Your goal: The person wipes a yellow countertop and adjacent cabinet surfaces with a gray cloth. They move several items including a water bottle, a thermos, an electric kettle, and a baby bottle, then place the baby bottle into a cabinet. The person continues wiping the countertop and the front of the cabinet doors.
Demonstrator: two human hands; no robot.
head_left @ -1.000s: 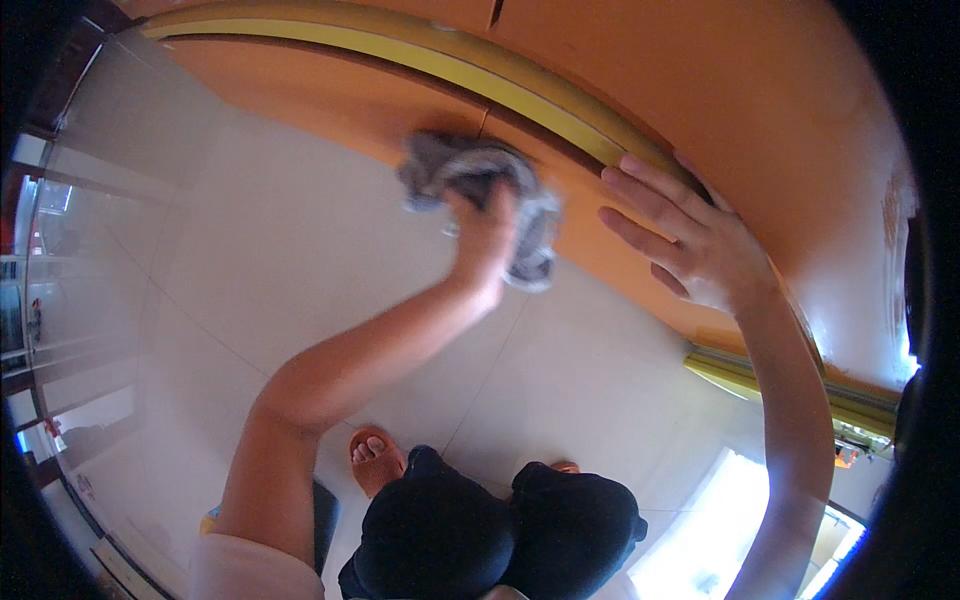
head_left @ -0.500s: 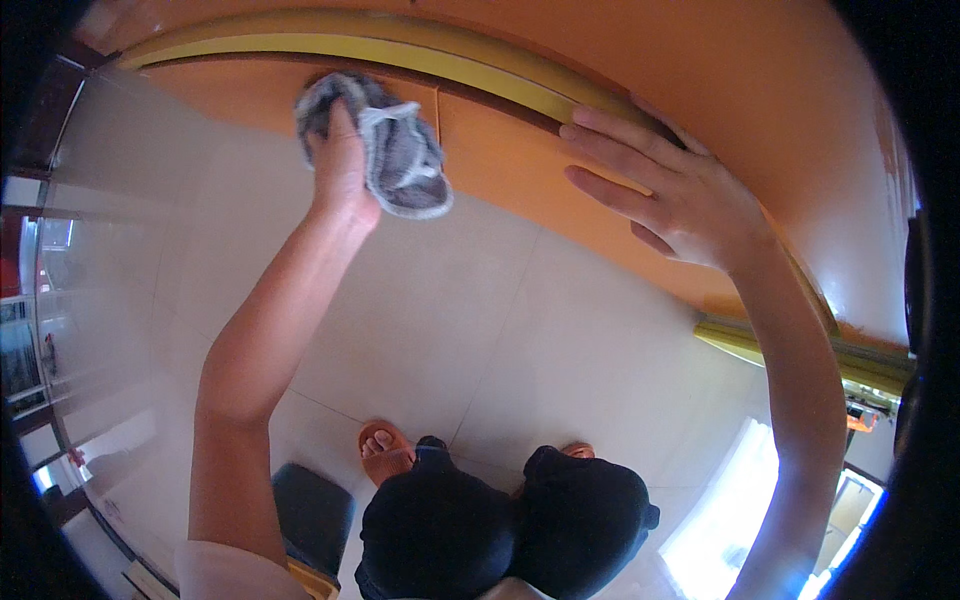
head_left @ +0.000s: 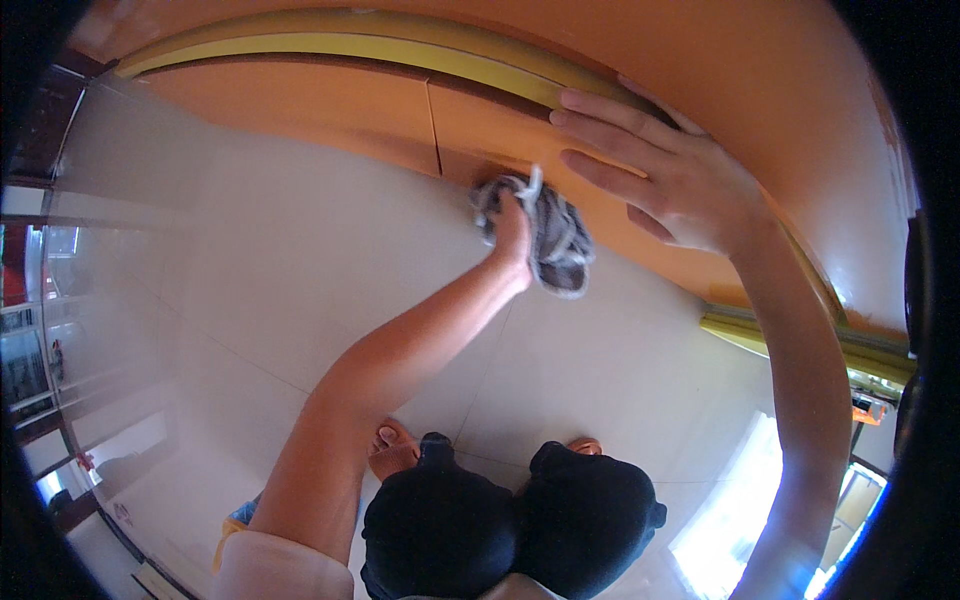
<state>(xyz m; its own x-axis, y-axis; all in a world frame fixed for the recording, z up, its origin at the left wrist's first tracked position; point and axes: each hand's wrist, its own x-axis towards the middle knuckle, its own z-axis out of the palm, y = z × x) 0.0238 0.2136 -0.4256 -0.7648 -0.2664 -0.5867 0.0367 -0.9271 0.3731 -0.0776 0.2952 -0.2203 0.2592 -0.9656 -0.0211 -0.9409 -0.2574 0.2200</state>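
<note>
My left hand (head_left: 513, 232) is closed around a bunched grey cleaning cloth (head_left: 562, 245) with pale edging. The cloth is against the lower part of an orange cabinet front (head_left: 340, 110), right of the vertical seam between two panels. Its far side and some of my fingers are hidden. Higher up and to the right, my right hand (head_left: 690, 185) has its fingers stretched out and slightly apart. It rests by the yellow edge strip (head_left: 420, 55) that runs along the top of the cabinet front, and holds nothing.
Pale tiled floor (head_left: 250, 270) lies below the cabinet. My dark-clothed knees (head_left: 440, 530) and an orange sandal (head_left: 392, 452) are at the bottom. Another yellow edge (head_left: 740, 338) juts out low on the right. Bright light reflects off the floor at lower right.
My left hand has swept the cloth rightward and lower along the cabinet front, past the panel seam. My right hand has barely moved.
</note>
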